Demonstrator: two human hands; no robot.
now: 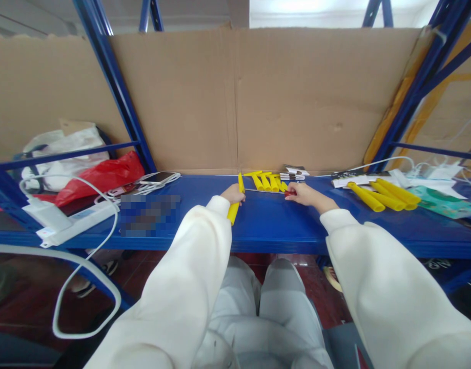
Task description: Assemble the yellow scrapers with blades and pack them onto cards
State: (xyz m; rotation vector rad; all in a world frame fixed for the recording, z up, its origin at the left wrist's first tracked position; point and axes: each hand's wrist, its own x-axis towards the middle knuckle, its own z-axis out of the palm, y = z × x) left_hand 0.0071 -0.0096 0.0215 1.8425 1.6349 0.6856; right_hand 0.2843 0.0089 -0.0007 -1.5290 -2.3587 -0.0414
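My left hand (231,193) is wrapped round a yellow T-shaped plastic handle (233,213), held roughly upright above the blue shelf top. In my right hand (305,195) is a screwdriver (266,191) with a red grip and a long thin metal shaft. The shaft points left, and its tip reaches the upper part of the yellow handle; whether it sits in a screw is too small to tell. Just behind the shaft lie several similar yellow T-shaped pieces (265,181) in a row. A small black-and-white stack (294,173) lies behind my right hand.
Several yellow tubes (389,196) lie at the right beside a green packet (441,202) and a black-and-white box (348,178). A phone (157,178), white cables and a power strip (79,221) are on the left. Cardboard (297,97) stands along the back between blue posts.
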